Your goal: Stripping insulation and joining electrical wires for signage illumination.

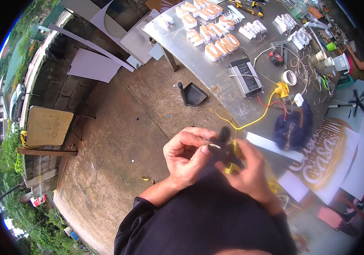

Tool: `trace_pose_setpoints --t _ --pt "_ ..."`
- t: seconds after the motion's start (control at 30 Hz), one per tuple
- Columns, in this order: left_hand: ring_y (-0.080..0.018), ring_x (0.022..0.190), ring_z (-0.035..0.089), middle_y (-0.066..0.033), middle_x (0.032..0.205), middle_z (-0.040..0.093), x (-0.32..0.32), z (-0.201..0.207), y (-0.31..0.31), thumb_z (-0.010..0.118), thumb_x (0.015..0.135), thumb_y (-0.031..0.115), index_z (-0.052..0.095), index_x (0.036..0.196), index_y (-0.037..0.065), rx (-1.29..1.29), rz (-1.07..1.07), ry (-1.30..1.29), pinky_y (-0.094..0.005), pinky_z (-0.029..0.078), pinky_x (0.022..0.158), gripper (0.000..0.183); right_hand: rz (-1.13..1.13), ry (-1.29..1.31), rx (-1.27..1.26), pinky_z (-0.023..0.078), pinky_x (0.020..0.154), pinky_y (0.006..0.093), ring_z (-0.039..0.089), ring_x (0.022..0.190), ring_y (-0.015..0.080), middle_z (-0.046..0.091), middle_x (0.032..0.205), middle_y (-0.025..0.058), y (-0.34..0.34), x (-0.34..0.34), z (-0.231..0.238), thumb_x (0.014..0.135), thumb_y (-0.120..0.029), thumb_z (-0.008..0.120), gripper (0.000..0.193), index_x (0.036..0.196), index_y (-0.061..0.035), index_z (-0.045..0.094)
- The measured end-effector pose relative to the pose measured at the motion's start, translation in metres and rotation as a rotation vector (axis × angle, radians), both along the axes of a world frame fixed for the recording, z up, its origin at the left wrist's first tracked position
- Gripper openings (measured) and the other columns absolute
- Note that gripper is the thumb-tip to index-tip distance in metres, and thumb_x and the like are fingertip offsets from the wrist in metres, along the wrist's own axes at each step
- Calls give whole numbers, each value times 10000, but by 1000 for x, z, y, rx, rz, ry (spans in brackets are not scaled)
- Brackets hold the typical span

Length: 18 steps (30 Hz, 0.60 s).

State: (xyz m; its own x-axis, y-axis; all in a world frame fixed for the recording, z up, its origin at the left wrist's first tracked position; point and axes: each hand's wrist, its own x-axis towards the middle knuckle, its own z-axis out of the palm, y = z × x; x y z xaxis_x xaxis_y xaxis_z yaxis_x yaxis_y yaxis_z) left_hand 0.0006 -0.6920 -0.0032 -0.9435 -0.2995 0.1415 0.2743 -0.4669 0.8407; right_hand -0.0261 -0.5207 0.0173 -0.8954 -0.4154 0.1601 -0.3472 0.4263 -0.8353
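Observation:
My left hand (187, 158) is closed in a pinch, with a short thin white wire (214, 146) between thumb and fingertips. Close against it, my right hand (250, 172) grips a pair of wire strippers (223, 148) with black jaws and yellow-and-black handles. The tool's jaws are at the wire, right by my left fingertips. Blur hides whether the jaws have closed on it. Both hands are in front of my dark shirt, just off the near edge of a metal table (233, 108).
On the table are lit-looking orange-faced channel letters (222, 46), a metal-cased power supply (245, 76), a yellow plug (282, 89), a tape measure (276, 57) and a white tape roll (289, 77). A dustpan (195, 94) lies on the floor. Another person (362, 63) is at far right.

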Motion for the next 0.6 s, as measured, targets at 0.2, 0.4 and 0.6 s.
trace_pose_setpoints --t 0.2,0.4,0.6 --pt "-147 803 625 -193 1117 666 1 -4 -1 654 906 -22 645 962 -14 -10 -11 -60 -265 515 671 58 -16 -141 -104 474 582 352 598 616 238 628 804 86 -1 1 -4 744 -152 869 418 1048 -5 623" --pt "-201 1081 640 -146 1149 634 2 -5 -6 696 896 -54 689 974 -27 115 -115 -126 -327 518 927 84 118 -514 -212 384 563 282 465 611 99 538 689 27 8 -2 -7 777 -145 846 326 982 -11 630" --pt "-196 1028 639 -131 1104 645 -1 -8 -2 705 868 -46 682 957 -8 -41 -25 -148 -325 513 916 100 115 -687 -294 351 566 270 434 614 91 493 670 9 7 0 -15 783 -143 839 305 946 -10 619"
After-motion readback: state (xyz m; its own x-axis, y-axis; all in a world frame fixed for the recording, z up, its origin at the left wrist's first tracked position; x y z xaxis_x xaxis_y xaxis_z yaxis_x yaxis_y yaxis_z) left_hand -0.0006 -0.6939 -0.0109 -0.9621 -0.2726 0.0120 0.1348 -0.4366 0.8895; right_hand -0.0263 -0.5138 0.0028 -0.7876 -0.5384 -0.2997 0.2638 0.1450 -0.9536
